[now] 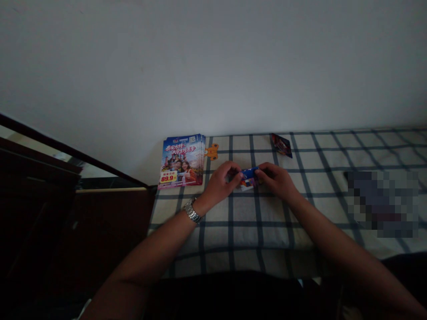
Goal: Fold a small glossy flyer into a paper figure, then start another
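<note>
Both my hands meet over a checked cloth [253, 222] on a bed or table. My left hand [222, 180], with a metal watch on its wrist, and my right hand [276, 180] pinch the two ends of a small blue printed sheet [249, 175], folded or rolled between them. The fingers of both hands are closed on it. It hovers just above the cloth, and a pale corner of it hangs below.
A stack of colourful flyers [182, 161] lies at the far left of the cloth. An orange paper figure [212, 151] sits beside it. A dark folded paper piece [281, 145] rests near the wall. Dark wooden furniture [83, 222] stands at left.
</note>
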`<state>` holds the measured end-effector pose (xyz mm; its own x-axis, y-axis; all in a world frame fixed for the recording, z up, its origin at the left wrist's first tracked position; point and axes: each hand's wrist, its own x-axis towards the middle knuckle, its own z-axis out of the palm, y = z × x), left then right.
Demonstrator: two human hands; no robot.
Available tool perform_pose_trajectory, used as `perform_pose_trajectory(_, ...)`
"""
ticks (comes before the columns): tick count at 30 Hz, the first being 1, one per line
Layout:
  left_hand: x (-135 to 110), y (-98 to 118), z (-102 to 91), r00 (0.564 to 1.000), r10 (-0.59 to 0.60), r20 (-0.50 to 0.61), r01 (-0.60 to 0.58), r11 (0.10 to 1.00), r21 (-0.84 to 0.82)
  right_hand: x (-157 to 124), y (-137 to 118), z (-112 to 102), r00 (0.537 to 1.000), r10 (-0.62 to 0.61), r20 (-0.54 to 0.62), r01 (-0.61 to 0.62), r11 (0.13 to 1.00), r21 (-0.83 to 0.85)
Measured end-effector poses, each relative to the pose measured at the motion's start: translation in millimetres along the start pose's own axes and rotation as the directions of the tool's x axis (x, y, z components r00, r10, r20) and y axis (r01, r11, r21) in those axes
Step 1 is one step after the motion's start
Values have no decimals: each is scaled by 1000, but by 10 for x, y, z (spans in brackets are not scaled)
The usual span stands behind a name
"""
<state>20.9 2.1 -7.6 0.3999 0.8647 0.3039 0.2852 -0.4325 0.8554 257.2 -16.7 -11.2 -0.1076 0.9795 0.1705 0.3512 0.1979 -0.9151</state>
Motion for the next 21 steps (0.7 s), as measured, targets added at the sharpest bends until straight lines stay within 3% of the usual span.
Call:
perform_pose_trajectory(10,20,-80,21,999,-35,-31,33,997,-75,2,4,-1,1000,-12,2,12,1000,10)
perform_pose_trajectory(21,26,-29,24,997,-59,-47,51,984,-169,1,2,-5,1000,29,-10,-29,999,28)
